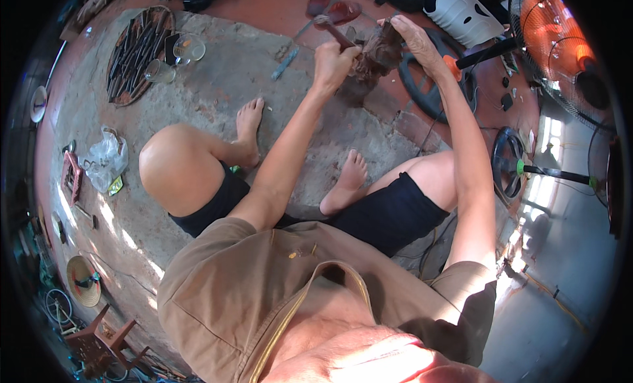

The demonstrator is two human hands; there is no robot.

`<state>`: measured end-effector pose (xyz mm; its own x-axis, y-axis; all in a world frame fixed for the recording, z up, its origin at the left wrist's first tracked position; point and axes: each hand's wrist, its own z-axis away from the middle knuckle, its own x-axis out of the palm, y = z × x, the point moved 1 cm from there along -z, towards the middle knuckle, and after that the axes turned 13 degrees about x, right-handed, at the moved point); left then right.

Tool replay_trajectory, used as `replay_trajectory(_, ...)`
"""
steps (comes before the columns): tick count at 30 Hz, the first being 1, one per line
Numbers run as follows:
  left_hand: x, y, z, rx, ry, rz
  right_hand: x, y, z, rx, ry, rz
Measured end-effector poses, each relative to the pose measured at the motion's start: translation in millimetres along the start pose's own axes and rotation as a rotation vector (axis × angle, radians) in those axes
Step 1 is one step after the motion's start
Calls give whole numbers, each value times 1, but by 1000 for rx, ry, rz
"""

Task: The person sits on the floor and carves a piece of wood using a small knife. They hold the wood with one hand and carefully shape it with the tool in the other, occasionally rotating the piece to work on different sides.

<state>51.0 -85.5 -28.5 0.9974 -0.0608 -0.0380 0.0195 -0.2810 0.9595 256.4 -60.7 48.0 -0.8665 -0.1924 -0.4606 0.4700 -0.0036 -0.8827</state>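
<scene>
gripping: left hand (333, 65) closed around a dark tool (337, 34), its rounded end sticking up past the fist, right beside the work.
brown piece (381, 52): here it is, top centre, out beyond the feet, rough and dark, between the two hands.
right hand (414, 38): up on the far right side of the piece, fingers over its upper edge; how tightly they close, can't tell from here.
feet: both bare, left (248, 129) and right (347, 178), flat on the grey slab (204, 102), knees out wide.
tray (171, 20): over on the left, loaded with dark sticks (137, 56), and two glasses (190, 48) at its right edge.
fan (557, 46): upper right, orange behind its grille.
bag (107, 160): clear plastic, crumpled, left of the left knee.
</scene>
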Motion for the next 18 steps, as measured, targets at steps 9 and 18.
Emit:
replay_trajectory(9, 24, 8, 2, 308, 172, 15, 1, 1, 0, 94, 6, -12)
replay_trajectory(18, 6, 5, -17, 250, 212, 135, 1, 3, 0, 119, 9, 1)
